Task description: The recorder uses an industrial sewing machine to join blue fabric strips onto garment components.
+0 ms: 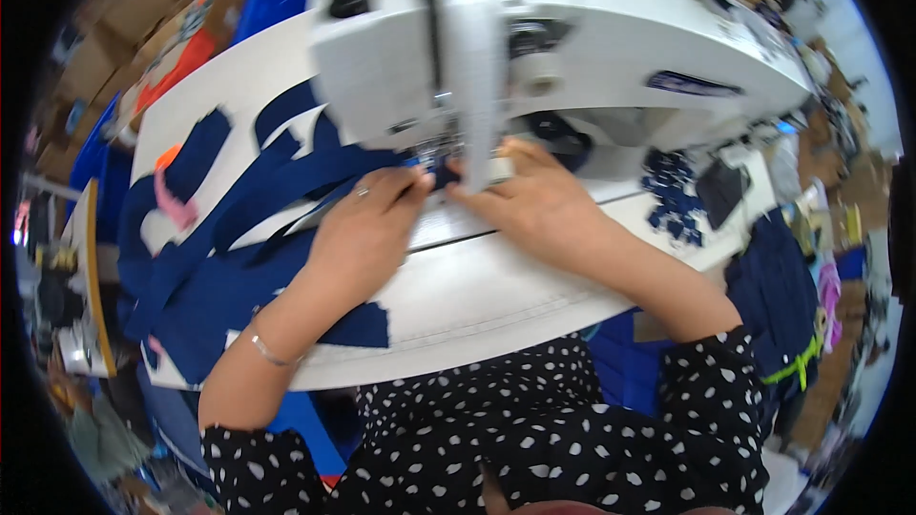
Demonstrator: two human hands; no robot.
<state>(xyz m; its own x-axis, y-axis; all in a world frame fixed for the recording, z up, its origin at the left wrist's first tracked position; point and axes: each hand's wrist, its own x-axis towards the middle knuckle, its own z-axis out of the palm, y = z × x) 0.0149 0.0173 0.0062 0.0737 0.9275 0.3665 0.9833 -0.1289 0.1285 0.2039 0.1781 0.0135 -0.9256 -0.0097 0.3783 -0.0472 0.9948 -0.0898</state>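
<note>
A white sewing machine (372, 76) stands in front of me, its needle and presser foot (439, 148) between my two hands. With its fingertips pinched together, my left hand (367, 215) grips navy fabric (277, 186) just left of the foot. From the other side my right hand (534, 200) reaches in, thumb and fingers closing on a small dark navy bit of fabric (445, 175) beside the needle; the machine's white front part partly hides these fingers. Long navy strips and panels spread leftward over the white table (477, 296).
A pink scrap (175, 198) lies on the navy fabric at the left. Small patterned navy pieces (672, 193) and a dark grey piece (723, 193) are on the table's right end. Dark garments (778, 281) hang beyond that end. A blue bin (277, 0) stands behind the table.
</note>
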